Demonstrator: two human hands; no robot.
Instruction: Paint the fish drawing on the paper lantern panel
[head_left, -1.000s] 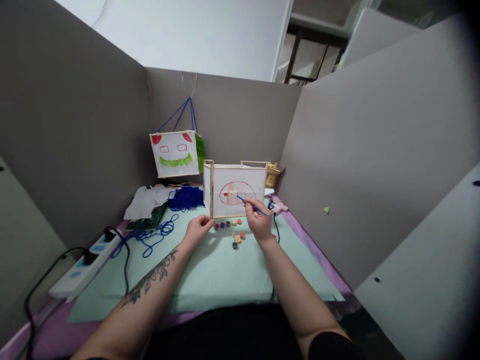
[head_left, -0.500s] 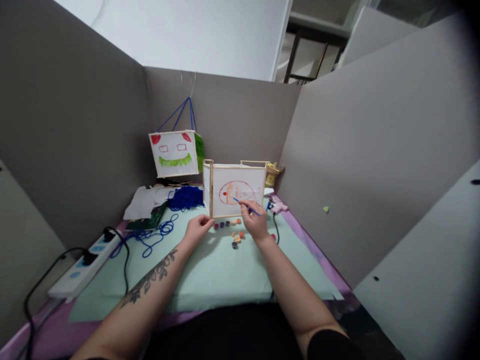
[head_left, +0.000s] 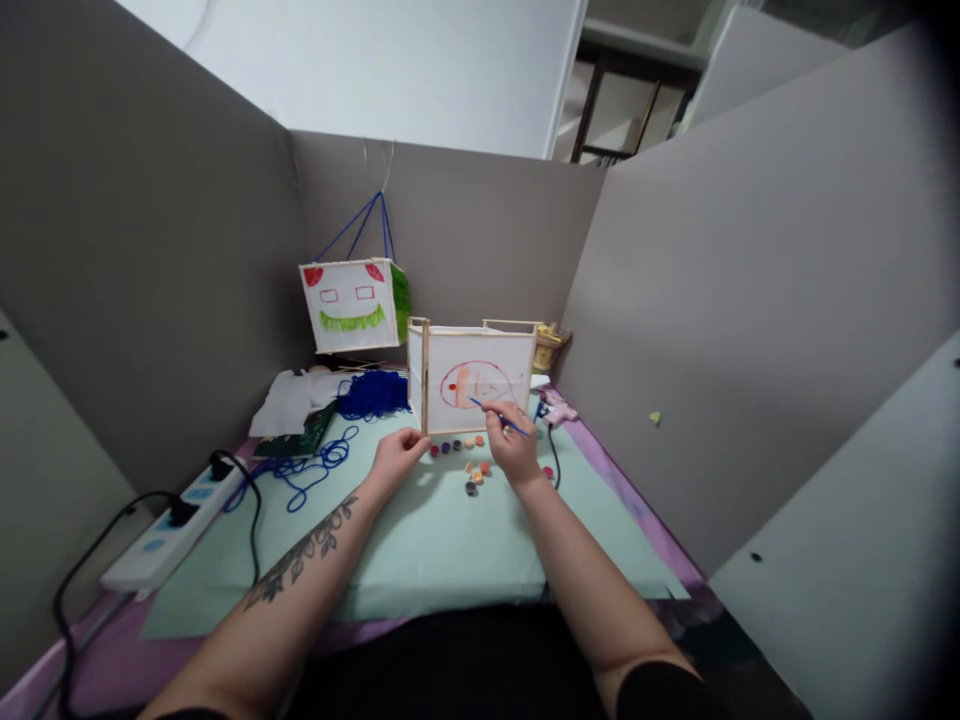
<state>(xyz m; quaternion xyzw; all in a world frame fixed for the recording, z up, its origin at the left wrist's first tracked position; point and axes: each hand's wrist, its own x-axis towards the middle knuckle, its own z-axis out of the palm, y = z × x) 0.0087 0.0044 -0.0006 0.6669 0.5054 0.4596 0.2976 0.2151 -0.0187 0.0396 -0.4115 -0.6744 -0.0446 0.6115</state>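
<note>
A box-shaped paper lantern with a thin wooden frame stands upright on the table. Its front panel carries a red-outlined oval fish drawing, part of it filled with orange. My left hand is closed on the lantern's lower left corner. Between the fingers of my right hand is a thin blue paintbrush, its tip at the lower part of the fish. Several small paint pots line up below the panel, and more loose pots and lids lie nearer me.
A finished-looking paper lantern hangs at back left on blue cords. Blue yarn, white cloth or paper and a power strip lie left. A pink glue gun and a yellow container are right. Grey partitions enclose the table.
The brush tip has shifted very slightly on the fish drawing. My left hand keeps its hold on the lantern, and the whole view has moved a little.
</note>
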